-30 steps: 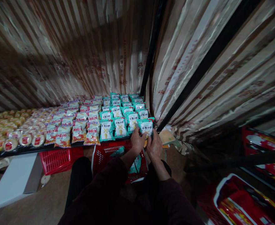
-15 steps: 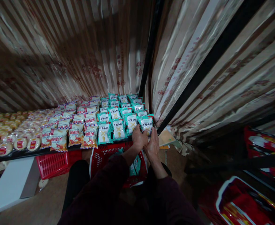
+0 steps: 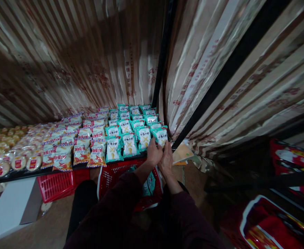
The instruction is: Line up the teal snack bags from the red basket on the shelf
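At the front right corner of the shelf, a teal and white snack bag [image 3: 160, 133] leans back against the row behind it. My left hand [image 3: 154, 153] has its fingers curled at the bag's lower left side. On the lower right side, my right hand [image 3: 166, 159] presses with its fingers close together, so the bag sits between both hands. My fingertips are partly hidden. Several matching snack bags [image 3: 144, 137] stand in rows to the left and behind. Below my forearms, a red basket [image 3: 104, 178] holds more teal bags [image 3: 149, 183].
Orange and white snack bags [image 3: 82, 150] and round packaged cakes [image 3: 34, 162] fill the shelf leftward. A black post [image 3: 164, 52] rises at the corner before pleated curtains [image 3: 110, 52]. Below are another red basket [image 3: 55, 185] and a white box [image 3: 10, 204]. Red packages [image 3: 267, 224] lie right.
Both hands stay at the corner snack bag, with only a slight shift of the fingers. The view has moved slightly, and the shelf's left part sits a little lower.
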Demonstrator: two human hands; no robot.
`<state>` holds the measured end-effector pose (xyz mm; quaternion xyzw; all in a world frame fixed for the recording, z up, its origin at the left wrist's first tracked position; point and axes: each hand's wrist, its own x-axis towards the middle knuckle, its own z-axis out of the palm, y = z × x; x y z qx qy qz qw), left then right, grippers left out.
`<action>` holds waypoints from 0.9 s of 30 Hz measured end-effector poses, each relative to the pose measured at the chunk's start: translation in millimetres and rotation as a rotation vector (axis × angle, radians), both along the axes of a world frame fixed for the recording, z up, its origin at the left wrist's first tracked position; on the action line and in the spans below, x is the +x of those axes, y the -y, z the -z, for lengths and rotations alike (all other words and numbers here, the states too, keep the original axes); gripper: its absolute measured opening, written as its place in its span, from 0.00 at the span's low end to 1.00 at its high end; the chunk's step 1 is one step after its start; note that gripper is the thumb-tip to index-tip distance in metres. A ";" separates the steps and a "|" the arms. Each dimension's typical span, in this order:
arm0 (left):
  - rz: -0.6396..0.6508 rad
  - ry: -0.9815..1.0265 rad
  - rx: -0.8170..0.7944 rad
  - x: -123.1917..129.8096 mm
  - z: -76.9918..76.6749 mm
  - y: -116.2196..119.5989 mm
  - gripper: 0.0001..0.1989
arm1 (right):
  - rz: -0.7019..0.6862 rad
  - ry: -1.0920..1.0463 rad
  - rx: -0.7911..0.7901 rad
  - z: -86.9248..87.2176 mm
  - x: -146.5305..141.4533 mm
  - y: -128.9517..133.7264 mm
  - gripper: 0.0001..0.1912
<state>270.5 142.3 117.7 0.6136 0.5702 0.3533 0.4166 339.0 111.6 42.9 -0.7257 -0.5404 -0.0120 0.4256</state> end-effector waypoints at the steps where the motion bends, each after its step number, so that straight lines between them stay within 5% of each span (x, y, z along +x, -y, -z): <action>1: 0.008 -0.009 -0.007 0.5 -1.7 0.2 0.26 | 0.004 0.000 0.003 0.7 -0.5 -0.5 0.35; 11: 0.047 -0.111 0.050 2.6 -18.3 10.9 0.30 | -0.016 0.077 -0.053 10.8 0.6 -8.6 0.30; 17: 0.087 -0.081 0.191 -1.7 -9.5 17.9 0.32 | 0.026 0.210 -0.046 0.0 -1.4 -5.9 0.30; 27: 0.124 -0.114 0.132 -2.7 -5.7 11.0 0.29 | -0.053 0.302 -0.033 -9.0 9.0 -13.4 0.33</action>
